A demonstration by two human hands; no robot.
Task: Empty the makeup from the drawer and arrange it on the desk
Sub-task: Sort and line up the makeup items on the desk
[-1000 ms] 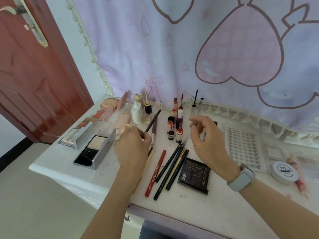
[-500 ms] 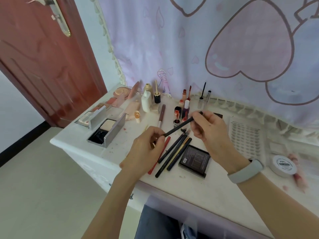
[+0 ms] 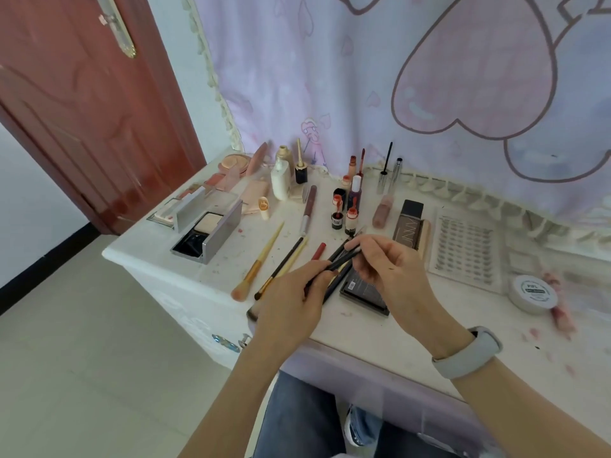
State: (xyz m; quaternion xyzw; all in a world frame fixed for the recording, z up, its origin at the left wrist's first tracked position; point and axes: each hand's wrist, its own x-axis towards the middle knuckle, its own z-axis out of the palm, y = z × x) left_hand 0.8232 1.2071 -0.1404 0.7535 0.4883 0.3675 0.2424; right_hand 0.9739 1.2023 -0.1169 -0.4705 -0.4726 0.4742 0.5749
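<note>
My left hand [image 3: 291, 302] and my right hand [image 3: 386, 262] both grip a thin black makeup pencil [image 3: 344, 261], one at each end, low over the white desk [image 3: 380, 335]. Under them lie several pencils, a red lip pencil [image 3: 318, 251] and a black palette [image 3: 363, 292]. Two gold-handled brushes [image 3: 261, 262] lie to the left. Small bottles [image 3: 347, 209] stand behind, and an open silver compact [image 3: 208, 233] sits at the left end.
A false-lash tray [image 3: 463, 256], a brown palette [image 3: 408, 226] and a round white jar [image 3: 532, 292] lie to the right. Bottles and powder cases crowd the desk's back left. A pink curtain [image 3: 396, 77] hangs behind, and a red door [image 3: 82, 110] stands on the left.
My left hand carried the black pencil from the left part of the desk toward the middle. My right hand took its other end, and both hands lowered it over the pencils.
</note>
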